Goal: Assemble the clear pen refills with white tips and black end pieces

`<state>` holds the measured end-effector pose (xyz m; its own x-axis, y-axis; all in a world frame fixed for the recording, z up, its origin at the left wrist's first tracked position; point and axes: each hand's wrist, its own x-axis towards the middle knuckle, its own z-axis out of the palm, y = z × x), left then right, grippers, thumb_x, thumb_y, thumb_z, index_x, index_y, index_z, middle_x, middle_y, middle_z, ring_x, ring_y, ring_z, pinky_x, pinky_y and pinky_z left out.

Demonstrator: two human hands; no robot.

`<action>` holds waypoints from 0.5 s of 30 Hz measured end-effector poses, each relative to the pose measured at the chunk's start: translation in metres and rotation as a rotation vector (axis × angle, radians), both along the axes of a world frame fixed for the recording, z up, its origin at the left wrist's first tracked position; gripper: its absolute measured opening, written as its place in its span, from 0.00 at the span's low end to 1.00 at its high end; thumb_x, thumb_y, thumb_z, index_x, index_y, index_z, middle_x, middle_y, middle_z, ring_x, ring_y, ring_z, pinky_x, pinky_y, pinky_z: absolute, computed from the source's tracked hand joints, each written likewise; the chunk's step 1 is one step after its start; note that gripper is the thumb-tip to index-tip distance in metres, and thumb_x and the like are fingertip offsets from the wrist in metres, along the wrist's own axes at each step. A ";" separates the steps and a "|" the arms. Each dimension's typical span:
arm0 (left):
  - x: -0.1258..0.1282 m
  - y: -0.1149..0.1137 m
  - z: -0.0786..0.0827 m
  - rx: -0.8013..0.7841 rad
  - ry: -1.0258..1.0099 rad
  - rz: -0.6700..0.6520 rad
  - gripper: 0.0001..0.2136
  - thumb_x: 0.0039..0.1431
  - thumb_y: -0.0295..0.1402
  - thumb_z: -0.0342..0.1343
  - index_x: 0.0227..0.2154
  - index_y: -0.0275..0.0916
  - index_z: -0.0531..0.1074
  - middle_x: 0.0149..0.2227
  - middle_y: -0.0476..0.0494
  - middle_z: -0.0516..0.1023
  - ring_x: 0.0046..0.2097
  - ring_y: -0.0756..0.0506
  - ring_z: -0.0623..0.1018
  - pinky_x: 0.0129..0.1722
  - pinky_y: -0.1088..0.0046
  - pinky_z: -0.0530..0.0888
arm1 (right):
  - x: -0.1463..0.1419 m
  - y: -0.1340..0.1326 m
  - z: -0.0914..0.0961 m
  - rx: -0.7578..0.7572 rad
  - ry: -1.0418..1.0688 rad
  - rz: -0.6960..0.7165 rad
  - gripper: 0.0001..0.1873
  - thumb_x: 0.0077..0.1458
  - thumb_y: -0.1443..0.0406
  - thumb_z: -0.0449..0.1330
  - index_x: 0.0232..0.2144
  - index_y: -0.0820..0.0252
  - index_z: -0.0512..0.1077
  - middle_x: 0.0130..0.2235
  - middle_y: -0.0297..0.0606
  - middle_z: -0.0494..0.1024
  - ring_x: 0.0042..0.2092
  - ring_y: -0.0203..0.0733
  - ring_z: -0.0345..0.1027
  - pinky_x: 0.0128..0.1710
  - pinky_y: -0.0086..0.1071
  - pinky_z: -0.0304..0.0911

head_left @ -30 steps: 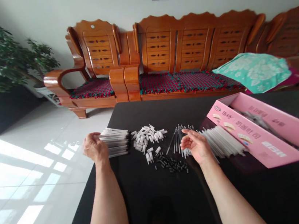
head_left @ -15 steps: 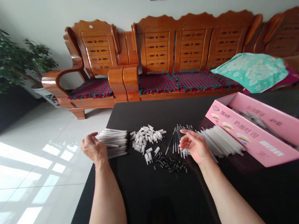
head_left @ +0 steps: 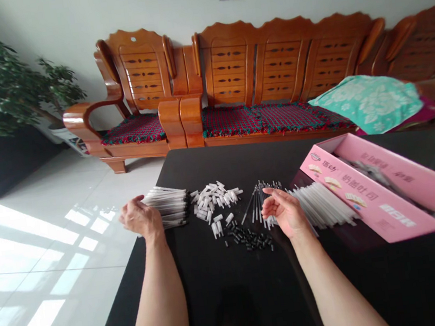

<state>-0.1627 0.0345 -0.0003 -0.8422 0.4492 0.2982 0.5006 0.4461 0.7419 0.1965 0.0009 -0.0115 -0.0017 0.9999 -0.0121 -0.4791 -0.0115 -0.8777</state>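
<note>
My left hand is at the left end of a stack of white pens with black ends, fingers loosely bent and apart. Over the right side, my right hand hovers with its fingers stretched and nothing visible in them. Dark-tipped pen refills lie fanned just left of it. On its other side is a row of translucent white tubes. Between the hands are a heap of short white caps and a scatter of small black plugs.
A pink box with an open top stands on the right of the black table; grey-white contents show inside. Behind the table is a wooden sofa with a turquoise pillow. A potted plant stands at far left.
My left hand has shifted slightly right and its fingers have turned a little at the pen ends. My right hand stays nearly still. The view has moved slightly.
</note>
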 end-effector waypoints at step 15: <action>-0.012 -0.008 -0.002 0.109 -0.040 0.114 0.18 0.53 0.23 0.45 0.40 0.40 0.77 0.46 0.36 0.72 0.51 0.34 0.70 0.52 0.51 0.65 | -0.001 -0.001 0.002 -0.001 -0.010 -0.007 0.17 0.52 0.57 0.66 0.41 0.62 0.75 0.25 0.36 0.80 0.23 0.40 0.75 0.20 0.31 0.72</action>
